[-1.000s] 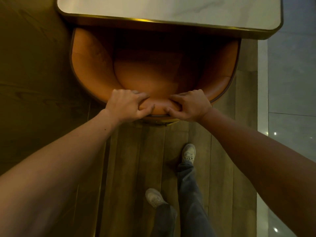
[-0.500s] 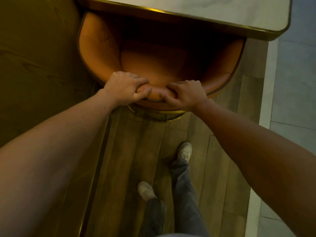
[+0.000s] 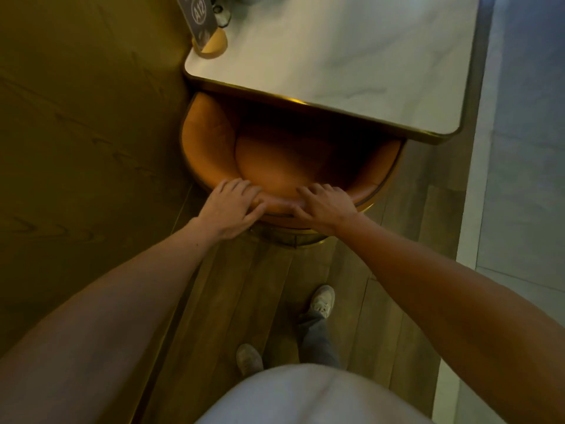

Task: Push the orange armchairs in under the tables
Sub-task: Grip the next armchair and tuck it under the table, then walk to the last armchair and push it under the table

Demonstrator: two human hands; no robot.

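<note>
An orange armchair (image 3: 214, 142) with a curved back stands in front of me, its front part hidden under a white marble table (image 3: 351, 65) with a brass edge. My left hand (image 3: 229, 208) lies on the top of the chair's backrest with its fingers spread and nearly straight. My right hand (image 3: 324, 205) lies beside it on the same rim, fingers also extended. Neither hand curls round the rim. The chair's brass base ring (image 3: 293, 238) shows just below my hands.
A wooden wall panel (image 3: 91, 133) runs close along the chair's left side. A table number sign (image 3: 203, 16) on a round wooden stand sits at the table's far left corner. Wooden floor planks lie under my feet (image 3: 321, 301), pale tiles (image 3: 519, 179) to the right.
Both hands gripped the backrest rim before; now their fingers have straightened and lie flat on it. The view has pulled back, showing more of the tabletop and the sign.
</note>
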